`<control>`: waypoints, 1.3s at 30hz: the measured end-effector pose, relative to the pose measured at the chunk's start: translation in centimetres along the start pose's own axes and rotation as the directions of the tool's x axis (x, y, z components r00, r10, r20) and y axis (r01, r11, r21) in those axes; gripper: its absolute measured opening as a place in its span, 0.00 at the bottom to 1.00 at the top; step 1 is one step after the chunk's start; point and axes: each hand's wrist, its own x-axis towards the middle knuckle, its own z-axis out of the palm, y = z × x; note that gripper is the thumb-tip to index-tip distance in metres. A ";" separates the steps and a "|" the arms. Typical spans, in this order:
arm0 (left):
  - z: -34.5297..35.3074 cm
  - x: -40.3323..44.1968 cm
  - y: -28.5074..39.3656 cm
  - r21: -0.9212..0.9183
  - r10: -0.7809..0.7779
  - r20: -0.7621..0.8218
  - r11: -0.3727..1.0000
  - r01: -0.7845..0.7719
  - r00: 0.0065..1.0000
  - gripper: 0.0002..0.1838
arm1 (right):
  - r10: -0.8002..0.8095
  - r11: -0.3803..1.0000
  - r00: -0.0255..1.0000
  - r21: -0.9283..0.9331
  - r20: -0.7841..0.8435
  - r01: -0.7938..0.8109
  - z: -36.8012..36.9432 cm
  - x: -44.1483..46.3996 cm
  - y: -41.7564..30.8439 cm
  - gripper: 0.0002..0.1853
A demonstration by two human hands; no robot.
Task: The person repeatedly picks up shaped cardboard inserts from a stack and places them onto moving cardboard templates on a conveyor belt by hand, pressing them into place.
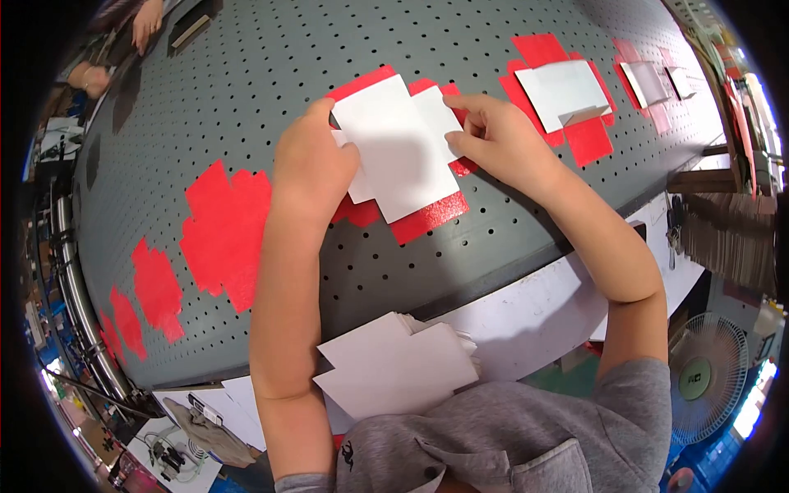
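Note:
A white cross-shaped card blank (396,148) lies over a red cut-out sheet (431,217), whose red edges show around it. My left hand (315,156) holds the blank at its left side, with the thumb lying on the white face. On the opposite side, my right hand (503,138) has its thumb and index finger at the right flap's edge; the other fingers are curled. Near my body rests a stack of white card blanks (399,366) of the same shape.
Several red sheets (226,234) lie on the perforated grey belt (370,287) to the left. To the right is another red sheet bearing a white blank (563,90) with a raised flap. A co-worker's hand (148,23) shows at upper left. A fan (708,374) stands lower right.

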 end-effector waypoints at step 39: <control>-6.8 -7.6 -11.3 -0.744 0.469 0.454 0.667 0.034 0.757 0.14 | -0.117 0.675 0.981 0.737 0.156 -0.037 9.8 -5.8 -6.5 0.10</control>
